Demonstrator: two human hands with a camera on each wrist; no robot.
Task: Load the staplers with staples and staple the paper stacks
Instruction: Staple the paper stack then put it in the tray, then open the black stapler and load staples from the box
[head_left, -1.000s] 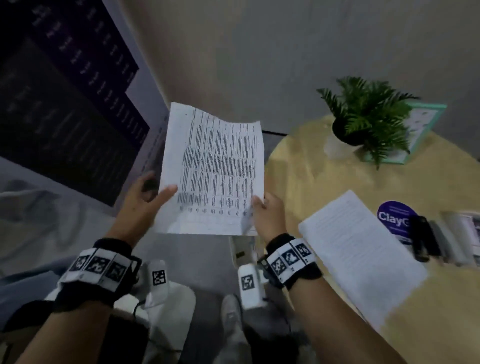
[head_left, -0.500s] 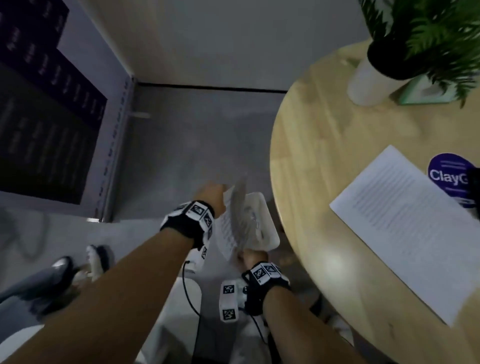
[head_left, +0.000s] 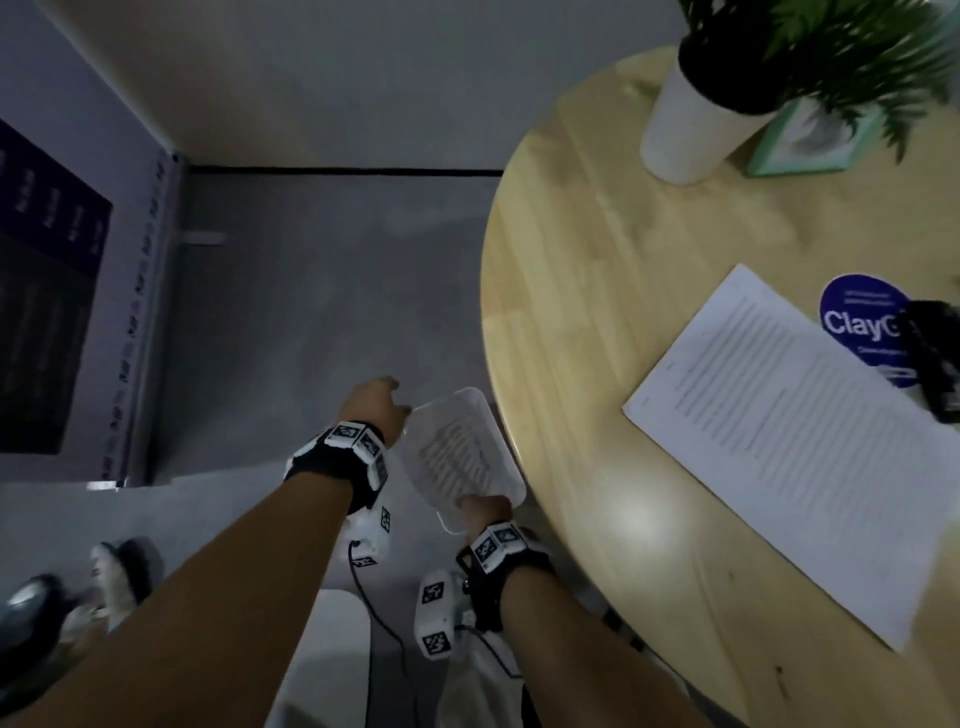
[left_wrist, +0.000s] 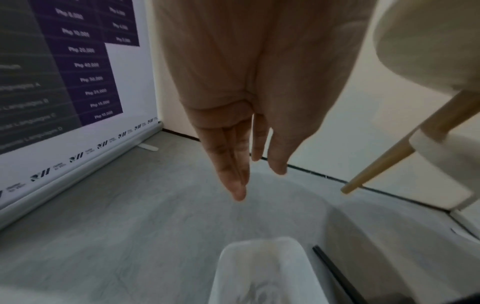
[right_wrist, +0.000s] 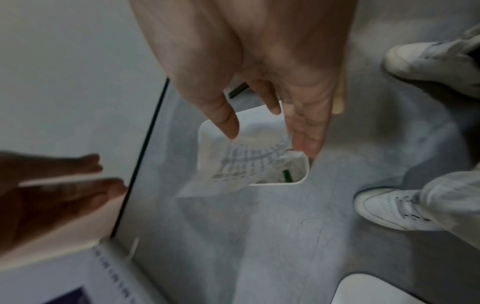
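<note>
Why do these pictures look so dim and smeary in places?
Head view: dark overall, with a glare patch on the round table and a blurred plant. Left wrist view: the left hand is soft and stretched by the wide lens. Right wrist view: the printed sheet over the white bin is motion-smeared.

printed paper stack (head_left: 789, 447) flat on table, black stapler (head_left: 935, 358) beside

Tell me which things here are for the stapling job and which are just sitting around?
For the job:
- paper stack on the round table
- black stapler, at the table's right edge
- printed sheets dropping into the white bin

Just lying about:
- potted plant
- round blue sticker
- green picture frame
- banner stand
</note>
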